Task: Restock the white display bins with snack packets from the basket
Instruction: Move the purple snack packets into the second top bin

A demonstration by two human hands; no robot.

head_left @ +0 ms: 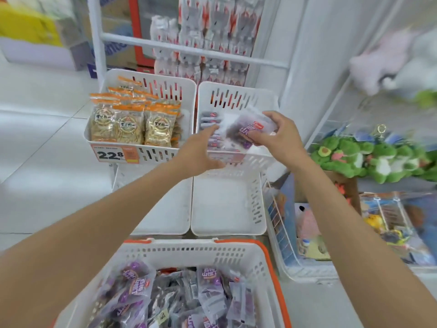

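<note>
A purple snack packet [246, 131] is pinched between the thumb and curled fingers of the right hand [281, 134], tilted just over the upper right white bin [236, 97]. A row of packets [210, 120] is already stood on edge in there. The left hand [201, 151] is stretched out, fingers straight and close together, tips at that row. Actual contact can't be told, it's too blurry. More purple packets are piled in the orange-rimmed basket [189, 253] down front. Orange-topped packets [132, 124] are lined up in the neighbouring bin.
</note>
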